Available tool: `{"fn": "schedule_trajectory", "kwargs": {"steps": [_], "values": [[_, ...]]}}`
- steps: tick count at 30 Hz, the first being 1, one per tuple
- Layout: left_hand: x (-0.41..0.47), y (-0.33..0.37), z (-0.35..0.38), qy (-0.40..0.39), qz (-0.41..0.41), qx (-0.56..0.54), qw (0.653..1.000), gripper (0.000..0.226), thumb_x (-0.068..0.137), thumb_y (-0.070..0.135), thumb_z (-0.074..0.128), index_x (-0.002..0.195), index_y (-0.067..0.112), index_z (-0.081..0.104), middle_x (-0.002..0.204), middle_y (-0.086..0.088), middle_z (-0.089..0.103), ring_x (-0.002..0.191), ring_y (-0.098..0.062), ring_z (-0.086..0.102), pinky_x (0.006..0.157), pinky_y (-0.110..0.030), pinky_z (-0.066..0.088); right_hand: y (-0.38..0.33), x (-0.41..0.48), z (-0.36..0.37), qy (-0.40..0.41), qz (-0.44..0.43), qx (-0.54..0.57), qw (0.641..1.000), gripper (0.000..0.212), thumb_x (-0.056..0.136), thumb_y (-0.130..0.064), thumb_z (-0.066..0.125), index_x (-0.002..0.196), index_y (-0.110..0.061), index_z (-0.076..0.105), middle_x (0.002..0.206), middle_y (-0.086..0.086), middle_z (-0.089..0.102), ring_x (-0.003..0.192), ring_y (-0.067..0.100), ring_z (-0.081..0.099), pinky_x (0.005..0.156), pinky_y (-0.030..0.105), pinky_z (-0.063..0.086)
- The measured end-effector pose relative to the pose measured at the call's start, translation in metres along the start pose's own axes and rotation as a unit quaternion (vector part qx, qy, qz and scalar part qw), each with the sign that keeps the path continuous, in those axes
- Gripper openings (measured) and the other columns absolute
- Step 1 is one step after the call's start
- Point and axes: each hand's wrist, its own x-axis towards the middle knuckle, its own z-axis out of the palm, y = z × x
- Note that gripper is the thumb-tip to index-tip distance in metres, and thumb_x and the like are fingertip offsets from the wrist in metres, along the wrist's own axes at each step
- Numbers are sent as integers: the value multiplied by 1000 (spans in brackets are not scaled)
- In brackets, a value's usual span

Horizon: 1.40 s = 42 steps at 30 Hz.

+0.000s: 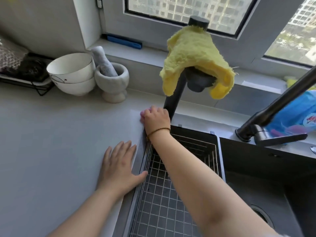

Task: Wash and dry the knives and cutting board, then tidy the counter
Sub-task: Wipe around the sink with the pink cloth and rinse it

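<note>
L hand (119, 168) flat on desk (51, 142), fingers straight, thumb at sink (256, 168) edge. R arm stretched over wire rack (162, 202). R hand (156, 117) knuckles up, grip curled on white sheet (135, 118) by tap post (172, 103); can't tell what it holds. Bowls (71, 74), mortar (112, 79) well apart, back-left.

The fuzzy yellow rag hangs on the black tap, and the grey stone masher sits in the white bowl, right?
Not quite. In the head view the grey stone masher stands in the grey marble mortar beside the stacked white bowls. The yellow rag does hang on the black tap.
</note>
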Motion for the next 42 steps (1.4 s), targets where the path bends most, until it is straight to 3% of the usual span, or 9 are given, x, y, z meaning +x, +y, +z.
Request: {"fn": "schedule_trajectory", "kwargs": {"steps": [5, 8, 12, 16, 19, 23, 28, 38, 42], "values": [[3, -1, 3, 5, -2, -6, 1000, 112, 43, 70, 0, 147, 30, 8, 156, 12, 0, 143, -8, -7, 104, -26, -19, -8, 35, 4, -60, 13, -60, 996, 31, 98, -14, 31, 118, -7, 54, 116, 14, 56, 106, 33, 54, 83, 36, 45], [3, -1, 2, 6, -6, -8, 1000, 111, 43, 70, 2, 146, 31, 11, 155, 13, 3, 143, -7, -5, 107, -25, -17, 1, 31, -5, -65, -7, -14, 998, 32, 98, -17, 31, 117, -9, 56, 117, 12, 57, 107, 31, 55, 83, 35, 45], [2, -1, 3, 11, -4, -8, 1000, 111, 43, 70, 5, 145, 30, 18, 155, 12, 8, 143, -7, 1, 107, -24, -15, 27, -1, -20, -149, -52, 110, 981, 28, 94, -19, 42, 117, -13, 57, 120, 9, 55, 112, 27, 52, 89, 30, 40], [2, 1, 2, 20, -6, -28, 999, 110, 43, 71, 9, 143, 28, 26, 154, 11, 16, 143, -9, 7, 113, -28, -6, 80, -39, -32, -141, 6, 196, 970, 40, 92, -9, 40, 127, -20, 53, 127, 5, 56, 118, 23, 51, 98, 31, 41], [1, 2, 3, 21, -4, -23, 1000, 109, 44, 70, 8, 143, 29, 26, 153, 11, 15, 143, -9, 7, 114, -29, -5, 127, -66, -41, -65, 145, 230, 960, 38, 89, -7, 44, 123, -18, 57, 121, 6, 61, 113, 24, 54, 93, 30, 42], [2, 2, 2, 22, -9, -23, 999, 109, 43, 70, 9, 142, 29, 27, 153, 11, 17, 143, -9, 8, 114, -28, -4, 158, -53, -36, 27, 295, 217, 930, 38, 89, -7, 41, 124, -14, 55, 128, 12, 54, 117, 29, 48, 95, 30, 38], [3, 4, 3, 30, -11, -22, 999, 107, 43, 69, 10, 143, 33, 23, 152, 12, 18, 142, -8, 9, 114, -26, -4, 146, -21, -1, -105, 153, 164, 969, 49, 90, -11, 45, 138, -21, 39, 148, 4, 32, 128, 31, 34, 107, 36, 29], [3, 2, 4, 37, -9, -25, 999, 106, 43, 70, 15, 140, 31, 31, 151, 9, 24, 142, -11, 14, 114, -28, 0, 193, -73, -8, -110, 254, 93, 956, 46, 89, -12, 50, 134, -14, 43, 137, 14, 43, 122, 34, 41, 99, 38, 37], [0, 7, 2, 41, -6, -36, 999, 90, 57, 62, 34, 140, 28, 33, 151, 6, 25, 142, -13, 16, 114, -29, 2, 195, -101, -12, -101, 279, 73, 952, 47, 92, -9, 43, 138, -17, 38, 141, 11, 40, 120, 35, 43, 97, 38, 39]]}}
